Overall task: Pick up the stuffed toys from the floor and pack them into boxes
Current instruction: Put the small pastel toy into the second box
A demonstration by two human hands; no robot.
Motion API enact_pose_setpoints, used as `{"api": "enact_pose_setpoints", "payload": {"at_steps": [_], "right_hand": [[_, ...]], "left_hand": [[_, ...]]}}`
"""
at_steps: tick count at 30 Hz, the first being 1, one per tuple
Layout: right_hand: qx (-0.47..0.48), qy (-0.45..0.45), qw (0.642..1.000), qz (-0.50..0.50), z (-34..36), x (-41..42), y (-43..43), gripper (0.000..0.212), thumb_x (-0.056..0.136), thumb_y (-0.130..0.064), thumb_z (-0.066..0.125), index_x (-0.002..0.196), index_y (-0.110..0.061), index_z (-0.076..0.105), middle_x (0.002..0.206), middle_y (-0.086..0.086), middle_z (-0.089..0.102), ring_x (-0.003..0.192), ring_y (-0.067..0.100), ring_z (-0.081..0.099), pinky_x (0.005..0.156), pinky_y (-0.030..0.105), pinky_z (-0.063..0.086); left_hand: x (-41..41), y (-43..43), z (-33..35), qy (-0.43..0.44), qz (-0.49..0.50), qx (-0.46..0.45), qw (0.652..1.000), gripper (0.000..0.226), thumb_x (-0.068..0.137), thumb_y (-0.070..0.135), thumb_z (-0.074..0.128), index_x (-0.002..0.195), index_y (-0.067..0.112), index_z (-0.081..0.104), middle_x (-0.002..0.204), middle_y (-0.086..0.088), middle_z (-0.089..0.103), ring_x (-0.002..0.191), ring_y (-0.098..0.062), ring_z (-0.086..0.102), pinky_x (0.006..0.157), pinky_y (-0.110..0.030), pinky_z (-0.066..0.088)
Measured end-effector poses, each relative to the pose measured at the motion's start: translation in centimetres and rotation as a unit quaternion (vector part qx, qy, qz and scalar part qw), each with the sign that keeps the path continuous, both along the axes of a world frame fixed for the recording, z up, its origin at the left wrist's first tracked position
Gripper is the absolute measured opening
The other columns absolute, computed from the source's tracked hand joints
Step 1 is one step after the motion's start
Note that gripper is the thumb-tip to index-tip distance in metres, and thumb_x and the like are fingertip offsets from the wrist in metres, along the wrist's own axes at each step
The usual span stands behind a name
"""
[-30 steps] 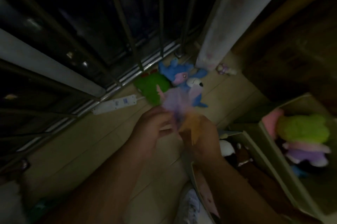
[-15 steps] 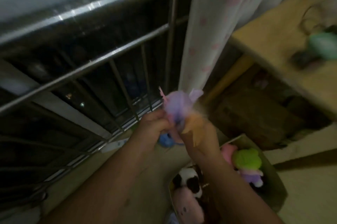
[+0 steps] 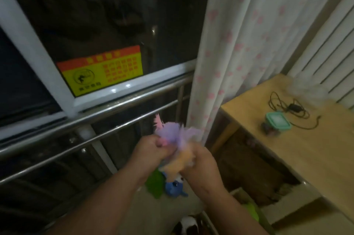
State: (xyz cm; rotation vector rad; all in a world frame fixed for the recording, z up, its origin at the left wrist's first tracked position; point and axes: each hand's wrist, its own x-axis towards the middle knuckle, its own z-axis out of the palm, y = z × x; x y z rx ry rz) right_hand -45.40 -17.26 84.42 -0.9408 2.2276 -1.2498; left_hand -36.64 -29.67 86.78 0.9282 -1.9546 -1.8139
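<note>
Both my hands hold one purple and orange stuffed toy (image 3: 173, 135) up in front of the window railing. My left hand (image 3: 151, 151) grips its purple upper part and my right hand (image 3: 200, 165) grips its orange lower part. Below them on the floor lie a blue stuffed toy (image 3: 175, 187) and a green stuffed toy (image 3: 156, 185), both partly hidden by my hands. At the bottom edge a cardboard box (image 3: 236, 193) shows a green toy (image 3: 251, 210), and beside it sits a black-and-white toy (image 3: 186, 225).
A steel railing (image 3: 92, 118) runs in front of a dark window with a yellow sticker (image 3: 101, 70). A white curtain with pink dots (image 3: 233, 49) hangs to the right. A wooden desk (image 3: 298, 144) carries a green-lidded container (image 3: 275, 123) and a black cable (image 3: 291, 108).
The view has tilted up from the floor to the window and desk. My hands have lifted the purple and orange toy off the floor and still grip it together.
</note>
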Motion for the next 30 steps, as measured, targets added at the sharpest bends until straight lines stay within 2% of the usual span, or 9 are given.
{"api": "enact_pose_setpoints", "payload": {"at_steps": [4, 8, 10, 12, 17, 20, 22, 24, 30], "right_hand": [[-0.005, 0.017, 1.000, 0.012, 2.1, 2.5, 0.3, 0.032, 0.068, -0.048, 0.074, 0.096, -0.038, 0.061, 0.095, -0.017, 0.064, 0.091, -0.003, 0.059, 0.078, 0.019, 0.047], [-0.028, 0.001, 0.999, -0.021, 3.1, 5.7, 0.2, 0.019, 0.076, -0.035, 0.077, 0.088, -0.035, 0.063, 0.080, -0.013, 0.066, 0.074, -0.001, 0.061, 0.068, 0.016, 0.048], [-0.044, -0.010, 0.998, -0.032, 3.7, 7.0, 0.5, 0.020, 0.077, -0.026, 0.078, 0.079, -0.036, 0.061, 0.066, -0.020, 0.064, 0.063, -0.003, 0.057, 0.058, 0.010, 0.041], [-0.062, -0.013, 0.997, -0.043, 4.3, 8.0, 1.2, 0.020, 0.078, -0.023, 0.077, 0.080, -0.036, 0.063, 0.068, -0.022, 0.065, 0.061, -0.003, 0.058, 0.056, 0.010, 0.041], [-0.074, 0.013, 0.990, -0.117, 5.3, 9.8, 4.2, 0.019, 0.077, -0.028, 0.078, 0.091, -0.031, 0.065, 0.070, -0.021, 0.066, 0.065, -0.007, 0.060, 0.057, 0.009, 0.043], [-0.073, 0.002, 0.987, -0.140, 6.3, 10.4, 6.6, 0.025, 0.074, -0.035, 0.079, 0.093, -0.033, 0.064, 0.080, -0.018, 0.069, 0.072, -0.006, 0.064, 0.062, 0.013, 0.049], [-0.080, -0.004, 0.986, -0.145, 6.6, 10.3, 8.3, 0.027, 0.074, -0.032, 0.080, 0.096, -0.032, 0.065, 0.085, -0.016, 0.071, 0.077, -0.005, 0.066, 0.067, 0.015, 0.051], [-0.081, 0.003, 0.985, -0.150, 7.0, 9.8, 9.9, 0.026, 0.074, -0.027, 0.081, 0.095, -0.029, 0.066, 0.084, -0.014, 0.072, 0.078, -0.007, 0.065, 0.065, 0.010, 0.048], [-0.069, 0.023, 0.986, -0.152, 7.8, 7.7, 14.9, 0.028, 0.072, -0.025, 0.081, 0.096, -0.030, 0.067, 0.081, -0.017, 0.069, 0.077, -0.014, 0.061, 0.059, 0.004, 0.042]], "left_hand": [[1.7, -0.3, 4.3, 0.078, 0.004, 0.045, 0.996, 0.022, 0.064, 0.012, 0.082, 0.082, 0.004, 0.072, 0.077, -0.014, 0.072, 0.069, -0.022, 0.068, 0.066, -0.030, 0.055], [3.1, -0.3, 5.9, 0.100, -0.005, 0.073, 0.992, 0.011, 0.073, 0.001, 0.072, 0.082, 0.006, 0.070, 0.075, -0.007, 0.073, 0.069, -0.019, 0.069, 0.063, -0.027, 0.056], [3.6, 0.0, 5.9, 0.111, 0.001, 0.060, 0.992, 0.017, 0.077, -0.004, 0.067, 0.073, 0.012, 0.068, 0.066, 0.001, 0.071, 0.063, -0.011, 0.066, 0.057, -0.019, 0.052], [4.2, 0.5, 5.7, 0.138, -0.003, 0.077, 0.987, 0.018, 0.078, -0.003, 0.066, 0.080, 0.015, 0.068, 0.071, 0.004, 0.072, 0.068, -0.008, 0.066, 0.059, -0.017, 0.051], [6.0, 3.2, 4.3, 0.168, -0.020, 0.188, 0.967, 0.025, 0.067, 0.005, 0.064, 0.091, 0.010, 0.072, 0.081, -0.008, 0.073, 0.073, -0.019, 0.068, 0.062, -0.022, 0.054], [6.8, 5.2, 4.2, 0.139, -0.050, 0.166, 0.975, 0.035, 0.058, 0.006, 0.057, 0.090, 0.005, 0.071, 0.085, -0.016, 0.071, 0.077, -0.026, 0.065, 0.068, -0.027, 0.052], [6.9, 6.5, 4.4, 0.128, -0.071, 0.134, 0.980, 0.027, 0.061, 0.005, 0.060, 0.085, 0.005, 0.071, 0.080, -0.015, 0.069, 0.077, -0.025, 0.063, 0.071, -0.029, 0.049], [6.8, 7.8, 4.8, 0.118, -0.085, 0.099, 0.984, 0.018, 0.070, -0.001, 0.064, 0.085, 0.005, 0.072, 0.080, -0.015, 0.069, 0.081, -0.025, 0.062, 0.075, -0.031, 0.048], [5.6, 12.6, 5.4, 0.102, -0.114, 0.033, 0.988, 0.023, 0.065, 0.012, 0.069, 0.087, 0.007, 0.076, 0.092, -0.020, 0.072, 0.093, -0.036, 0.067, 0.091, -0.048, 0.049]]}}
